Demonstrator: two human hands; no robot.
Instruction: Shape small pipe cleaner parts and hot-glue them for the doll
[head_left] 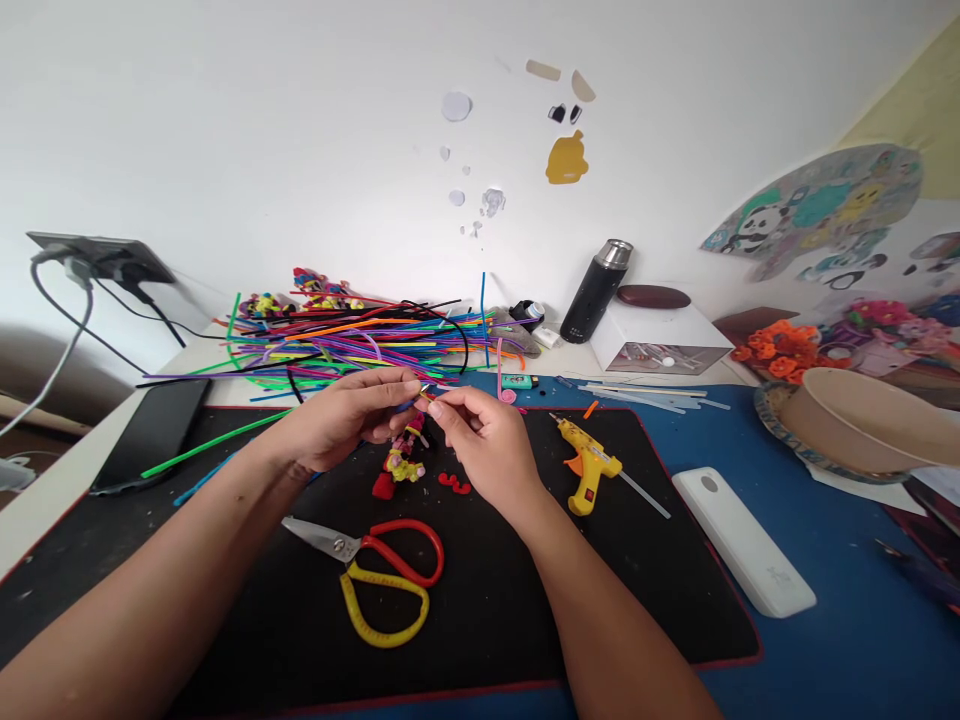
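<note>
My left hand [360,410] is closed, its thumb and fingers pinching a small piece with blue and a shiny tip that is too small to name. My right hand [476,430] pinches at the same spot, its fingertips close to those of the left. Just beneath the hands lies a small pink, yellow and red fuzzy figure [403,465] on the black mat [495,620]. Some red curled pieces [454,484] lie beside it. Scissors [386,575] with one red and one yellow handle rest open, nearer to me.
A yellow glue gun [589,465] and a white power bank [742,540] lie at the right. Colourful pipe cleaners [360,340] are heaped behind the hands. A black flask [596,290], a white box [660,335] and a beige bowl [877,420] stand further back.
</note>
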